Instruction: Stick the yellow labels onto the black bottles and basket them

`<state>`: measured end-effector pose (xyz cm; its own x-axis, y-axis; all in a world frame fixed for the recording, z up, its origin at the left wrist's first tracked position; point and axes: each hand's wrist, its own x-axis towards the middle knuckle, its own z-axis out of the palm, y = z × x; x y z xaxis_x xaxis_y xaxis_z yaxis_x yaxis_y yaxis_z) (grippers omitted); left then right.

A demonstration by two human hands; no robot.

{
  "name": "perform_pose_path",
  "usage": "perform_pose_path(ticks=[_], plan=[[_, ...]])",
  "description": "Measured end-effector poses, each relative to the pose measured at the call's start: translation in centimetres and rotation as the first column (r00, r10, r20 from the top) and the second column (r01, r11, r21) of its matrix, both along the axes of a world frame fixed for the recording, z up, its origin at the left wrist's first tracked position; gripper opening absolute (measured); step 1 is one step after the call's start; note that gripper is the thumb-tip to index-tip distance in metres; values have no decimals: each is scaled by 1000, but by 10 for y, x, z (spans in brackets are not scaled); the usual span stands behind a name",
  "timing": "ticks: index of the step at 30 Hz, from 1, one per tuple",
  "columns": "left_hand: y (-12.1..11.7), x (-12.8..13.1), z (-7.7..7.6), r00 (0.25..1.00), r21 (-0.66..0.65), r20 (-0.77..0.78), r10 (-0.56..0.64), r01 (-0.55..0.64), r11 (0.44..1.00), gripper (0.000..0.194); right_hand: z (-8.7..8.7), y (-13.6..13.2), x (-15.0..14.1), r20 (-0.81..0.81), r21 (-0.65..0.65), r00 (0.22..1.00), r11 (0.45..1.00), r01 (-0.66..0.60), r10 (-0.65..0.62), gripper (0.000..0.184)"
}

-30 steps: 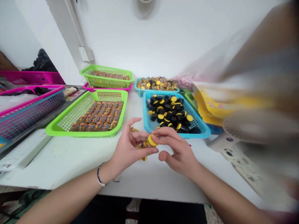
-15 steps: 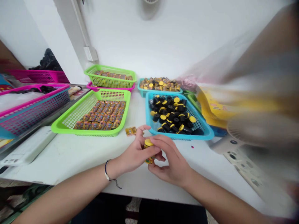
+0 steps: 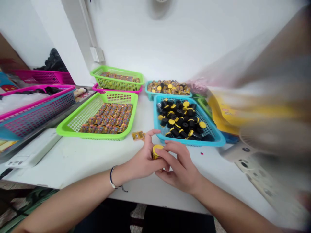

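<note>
Between both hands, above the white table's near part, is a small jar with a yellow lid and a patterned yellow label. My left hand grips it from the left, forefinger raised and curled behind it. From the right, my right hand closes on the same jar, fingers at the lid and side, thumb low. The jar's lower part is mostly hidden by fingers. Flat printed yellow labels lie on the table just beyond my left hand. Past my right hand, a blue basket holds black jars with yellow lids.
A green basket at left holds rows of labelled jars. Behind it, another green basket sits on a pink one. A smaller blue basket of labelled jars stands at the back. A fan and yellow packaging are at right.
The jar has gone from tilted sideways to more upright, lid upward. My right hand has closed in around it. The labels behind my left hand have come into view.
</note>
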<state>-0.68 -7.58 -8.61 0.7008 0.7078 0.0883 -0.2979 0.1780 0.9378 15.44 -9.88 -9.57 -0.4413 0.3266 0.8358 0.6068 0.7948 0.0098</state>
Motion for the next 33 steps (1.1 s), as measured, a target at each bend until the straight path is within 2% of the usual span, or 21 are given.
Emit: perform_pose_path(ticks=[4,7,10,12,14,17,21,25,27,30,33], plan=[[-2,1,3,998,36,-10,55,-55,998,72,2,0,0,-83,-59,996,998,-35,30,53],[-2,-1,4,999,33,18,29,-29,999,73,6,-1,-1,-123,-90,990,993,-74,63,55],[1,-4,2,988,56,90,-128,123,991,81,8,-4,-3,-154,-96,978,982,-160,144,53],[3,-5,-1,957,69,155,-247,238,969,85,8,-6,-4,-189,-119,961,967,-225,201,53],[4,-5,-3,926,82,207,-315,305,949,86,7,-8,-5,-205,-135,950,955,-265,234,54],[3,-4,-4,946,104,182,-270,254,962,81,7,-8,-4,-173,-102,963,969,-225,205,54],[-1,-4,-2,997,212,24,-76,69,975,84,10,-5,3,-23,-15,986,986,-165,164,45],[-3,-6,2,999,270,-38,19,-8,963,90,11,-2,9,74,-7,982,985,-175,175,40],[-4,-8,5,999,267,-39,-2,12,964,89,10,-3,11,73,-42,973,976,-216,218,39],[-4,-11,9,992,205,-18,-128,129,970,85,10,-5,13,47,-107,949,946,-306,312,37],[-3,-13,10,974,162,-4,-226,224,961,82,11,-8,12,34,-134,939,933,-335,342,36]])
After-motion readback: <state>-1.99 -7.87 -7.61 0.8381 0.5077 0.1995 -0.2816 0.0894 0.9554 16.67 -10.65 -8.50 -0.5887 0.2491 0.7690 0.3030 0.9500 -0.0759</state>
